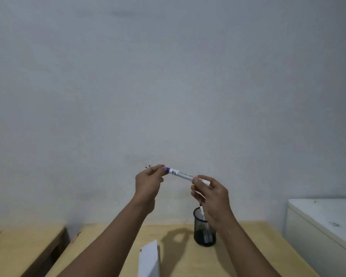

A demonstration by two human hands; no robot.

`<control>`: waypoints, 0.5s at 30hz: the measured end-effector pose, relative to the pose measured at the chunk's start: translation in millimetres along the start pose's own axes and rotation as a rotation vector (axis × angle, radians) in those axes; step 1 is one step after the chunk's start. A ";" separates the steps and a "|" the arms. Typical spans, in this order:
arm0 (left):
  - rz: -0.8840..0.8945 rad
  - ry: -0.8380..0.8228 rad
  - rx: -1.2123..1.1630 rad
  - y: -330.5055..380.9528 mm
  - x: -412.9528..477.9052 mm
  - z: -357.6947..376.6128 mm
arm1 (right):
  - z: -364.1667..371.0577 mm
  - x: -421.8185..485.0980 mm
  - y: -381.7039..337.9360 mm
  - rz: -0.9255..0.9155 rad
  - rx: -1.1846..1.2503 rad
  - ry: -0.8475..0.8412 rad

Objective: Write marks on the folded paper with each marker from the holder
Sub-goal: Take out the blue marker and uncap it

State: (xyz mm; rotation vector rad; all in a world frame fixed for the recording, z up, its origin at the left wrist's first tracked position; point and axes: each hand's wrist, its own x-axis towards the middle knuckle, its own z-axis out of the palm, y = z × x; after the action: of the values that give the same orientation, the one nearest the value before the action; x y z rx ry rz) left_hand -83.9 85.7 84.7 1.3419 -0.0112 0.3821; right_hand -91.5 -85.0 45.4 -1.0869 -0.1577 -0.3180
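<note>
Only readable bit is on the white marker (183,174) held up in the air: a boxed black "FB" near its blue left end. There's a line of small print further right along it, too blurry to read.

Plain grey-white wall (168,76) with small dark specks; light wooden table (258,246), second wooden surface (24,242) left, white cabinet (324,216) right.

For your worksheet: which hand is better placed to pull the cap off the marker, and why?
Left. The left hand already pinches the blue cap end of the marker, while the right hand grips its barrel.
</note>
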 end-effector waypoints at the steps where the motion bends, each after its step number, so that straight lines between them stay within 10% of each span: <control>1: -0.008 0.000 -0.007 1.9 -6.1 -5.8 | 8.0 -6.2 -1.2 0.028 0.123 0.001; 15: -0.133 0.029 -0.124 21.3 -57.2 -54.7 | 70.0 -59.8 -2.8 0.031 0.196 -0.197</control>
State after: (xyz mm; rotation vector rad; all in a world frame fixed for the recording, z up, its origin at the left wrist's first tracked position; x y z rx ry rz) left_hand -154.8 126.2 79.0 1.2074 0.0774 0.2836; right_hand -146.8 -13.6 63.2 -0.9246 -0.3404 -0.1625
